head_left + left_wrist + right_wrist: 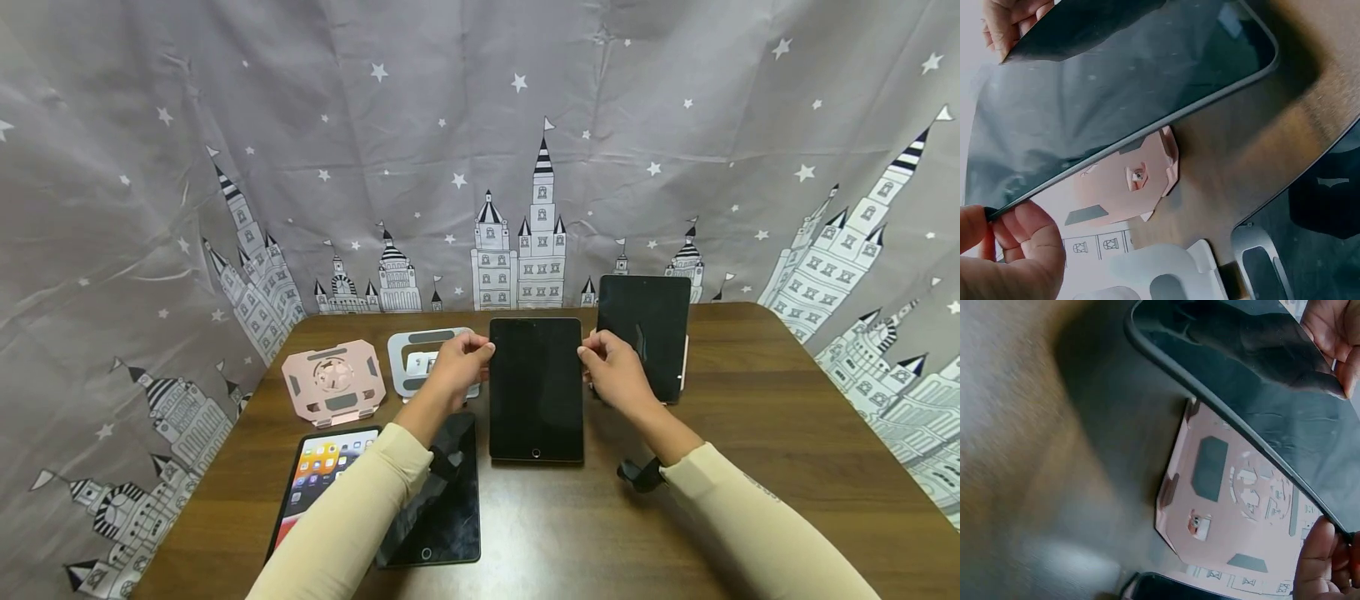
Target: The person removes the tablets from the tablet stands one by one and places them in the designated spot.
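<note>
Two hands reach out over a brown, wood-grained surface (750,467), the left hand (457,362) and the right hand (618,367) each pinching one side edge of a dark-screened tablet (536,392) between thumb and fingers. That tablet is around the middle of the surface, its home button at the near end; whether its lower edge touches the wood, I can't tell. Behind it, the wrist views show a pink stand (1210,494).

Over on the far left sit another pink stand (298,392) and, just right of it, a pale grey stand (397,358), partly hidden by the left hand. Nearer, a tablet with a lit screen (318,467) and a second dark tablet (457,517) lie side by side, partly under the left sleeve (360,517). To the far right, a third dark tablet (652,321) leans upright. Light glares off the near middle of the wood. Beyond the far edge hangs a creased grey cloth (420,167), printed with white stars and castles.
</note>
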Available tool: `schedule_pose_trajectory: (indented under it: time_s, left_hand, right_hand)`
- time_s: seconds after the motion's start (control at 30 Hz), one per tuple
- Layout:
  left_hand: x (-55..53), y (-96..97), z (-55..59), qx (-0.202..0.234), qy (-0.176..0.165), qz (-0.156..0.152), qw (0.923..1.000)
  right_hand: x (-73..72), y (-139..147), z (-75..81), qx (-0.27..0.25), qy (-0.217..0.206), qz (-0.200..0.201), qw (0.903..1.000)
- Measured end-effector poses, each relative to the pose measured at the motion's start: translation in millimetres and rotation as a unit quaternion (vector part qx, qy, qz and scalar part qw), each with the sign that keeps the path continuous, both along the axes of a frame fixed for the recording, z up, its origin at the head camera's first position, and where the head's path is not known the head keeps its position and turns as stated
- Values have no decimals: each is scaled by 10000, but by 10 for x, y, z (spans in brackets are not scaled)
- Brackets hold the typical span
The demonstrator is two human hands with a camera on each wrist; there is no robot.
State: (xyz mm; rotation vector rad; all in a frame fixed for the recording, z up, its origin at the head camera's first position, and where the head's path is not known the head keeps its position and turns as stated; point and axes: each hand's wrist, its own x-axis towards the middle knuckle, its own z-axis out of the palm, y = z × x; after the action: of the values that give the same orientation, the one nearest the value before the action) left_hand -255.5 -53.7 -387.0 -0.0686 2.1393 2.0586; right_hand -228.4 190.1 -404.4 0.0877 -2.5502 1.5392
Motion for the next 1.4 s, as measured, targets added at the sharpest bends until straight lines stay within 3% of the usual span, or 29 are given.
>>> schedule_pose_trajectory:
  time_s: [0.3,0.53,0.83,1.13,1.4]
  left_hand:
    - [128,-59,-160,-72,-459,-329,9984]
    - [203,-112,-326,-212,-648,-474,9965]
    - [328,-165,-434,-679,-729,-825,9916]
    - [402,-182,-507,-1152,-978,-1232,9808]
    - [418,-204,-499,-2120,-721,-1463,9636]
  right_hand:
    - [134,-10,-125,153,-396,191,9989]
    - [252,-37,-211,167,-691,301,9970]
    - [377,-48,-335,80,-1113,518,9924]
    - [400,-13,-443,133,-1554,1075,9819]
    - [366,5,-497,212,-1870,1349,9728]
